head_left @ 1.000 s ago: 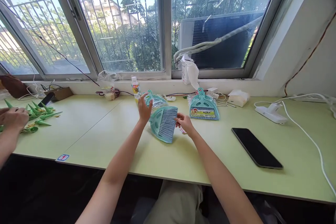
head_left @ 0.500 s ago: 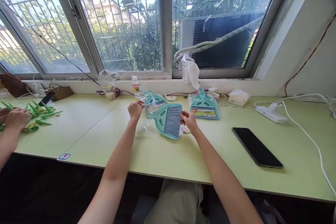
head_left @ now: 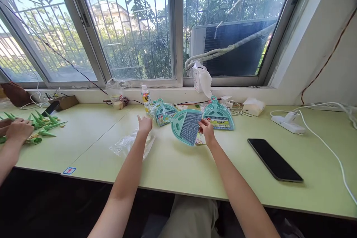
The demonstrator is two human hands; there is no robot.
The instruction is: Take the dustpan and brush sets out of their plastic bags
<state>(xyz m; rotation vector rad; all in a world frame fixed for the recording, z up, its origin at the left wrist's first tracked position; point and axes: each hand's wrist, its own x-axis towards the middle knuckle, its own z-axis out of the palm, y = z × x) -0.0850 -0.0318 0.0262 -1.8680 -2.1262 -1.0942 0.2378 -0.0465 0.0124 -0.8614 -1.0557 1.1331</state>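
Note:
My right hand (head_left: 207, 131) grips the bristle edge of a teal dustpan-and-brush set (head_left: 186, 125), which is tilted above the table with its handle toward the left. A patterned card (head_left: 200, 140) shows just below those fingers. Left of the set is my left hand (head_left: 145, 124), its fingers apart and nothing visible in them. A crumpled clear plastic bag (head_left: 122, 146) lies on the table beneath my left wrist and forearm. Behind my hands stand two more such sets, one wrapped set (head_left: 164, 111) on the left and one labelled set (head_left: 219, 113) on the right.
A black phone (head_left: 275, 159) and a white power strip (head_left: 288, 122) with cables lie to the right. A drink bottle (head_left: 146, 97) stands near the window ledge. On the far left, another person's hands (head_left: 19, 131) work among green cone-shaped pieces (head_left: 44, 123).
The clear bag has come away from the set and now lies on the table at left. My left hand has let go; the held set has shifted right.

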